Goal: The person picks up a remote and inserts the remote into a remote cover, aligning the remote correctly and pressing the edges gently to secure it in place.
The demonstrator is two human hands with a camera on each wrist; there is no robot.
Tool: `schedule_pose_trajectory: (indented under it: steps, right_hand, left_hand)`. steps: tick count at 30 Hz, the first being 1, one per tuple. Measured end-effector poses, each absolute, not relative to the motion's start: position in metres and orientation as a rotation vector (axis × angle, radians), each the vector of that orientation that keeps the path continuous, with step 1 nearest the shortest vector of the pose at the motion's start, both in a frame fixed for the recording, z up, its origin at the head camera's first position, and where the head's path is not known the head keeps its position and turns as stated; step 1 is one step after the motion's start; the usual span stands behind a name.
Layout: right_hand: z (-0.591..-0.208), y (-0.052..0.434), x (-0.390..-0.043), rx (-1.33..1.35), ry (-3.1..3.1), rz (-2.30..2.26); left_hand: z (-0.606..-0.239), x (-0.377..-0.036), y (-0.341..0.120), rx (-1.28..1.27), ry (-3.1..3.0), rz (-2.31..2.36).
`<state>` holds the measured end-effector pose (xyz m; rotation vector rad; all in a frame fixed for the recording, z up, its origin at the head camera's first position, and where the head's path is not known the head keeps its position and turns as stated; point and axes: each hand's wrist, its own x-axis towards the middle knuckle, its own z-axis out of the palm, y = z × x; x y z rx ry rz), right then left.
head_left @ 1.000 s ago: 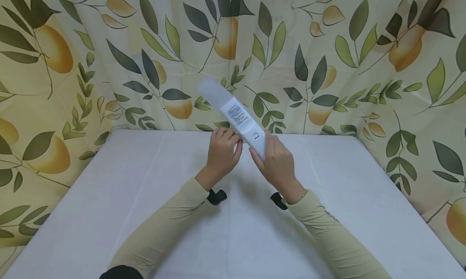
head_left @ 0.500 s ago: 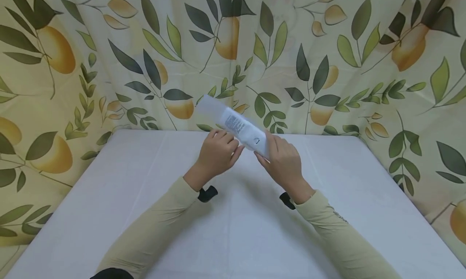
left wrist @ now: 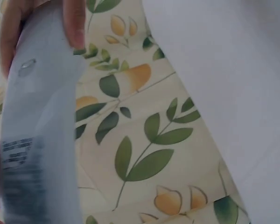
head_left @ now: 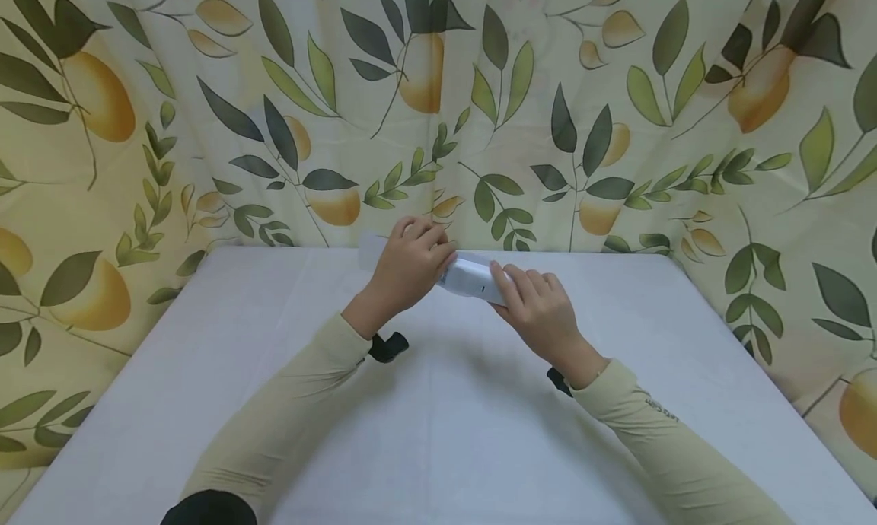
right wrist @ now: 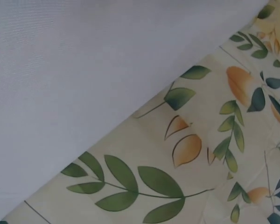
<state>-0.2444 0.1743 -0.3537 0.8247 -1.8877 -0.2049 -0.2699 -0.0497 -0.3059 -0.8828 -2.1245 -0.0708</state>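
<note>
A long white package (head_left: 471,279) in a translucent plastic sleeve is held above the far edge of the table. Small dark print (left wrist: 19,151) is on its side in the left wrist view. My right hand (head_left: 541,312) grips its right end, thumb and fingers on opposite sides. My left hand (head_left: 406,270) has its fingers curled at the middle of the package, hiding much of it. Beyond that hand, the pale loose end of the sleeve (head_left: 370,251) sticks out. The right wrist view catches neither hand nor package.
A white cloth covers the table (head_left: 438,434). Behind and beside it hangs a curtain (head_left: 521,114) printed with fruit and leaves. Black wrist cameras (head_left: 388,348) are strapped under both wrists. A dark round object (head_left: 208,507) shows at the bottom left.
The package has come down and swung from a steep slant to nearly level. My left hand has risen and now covers its middle; my right hand has shifted slightly right.
</note>
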Motion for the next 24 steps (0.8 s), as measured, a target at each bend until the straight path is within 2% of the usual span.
schedule_pose_trajectory:
  steps: [11,18,24]
  right_hand:
    - [-0.345,0.174,-0.24,1.056,-2.09,0.05]
    - [-0.335,0.171,-0.232,1.061,-2.232,0.095]
    - [-0.335,0.171,-0.236,1.019,-2.214,0.029]
  left_hand:
    - [-0.331,-0.276,-0.051,-0.896,-1.784,-0.167]
    - [-0.339,-0.277,-0.054,-0.914,-1.645,-0.072]
    - [-0.333,-0.275,-0.056,-0.897,-1.881,-0.073]
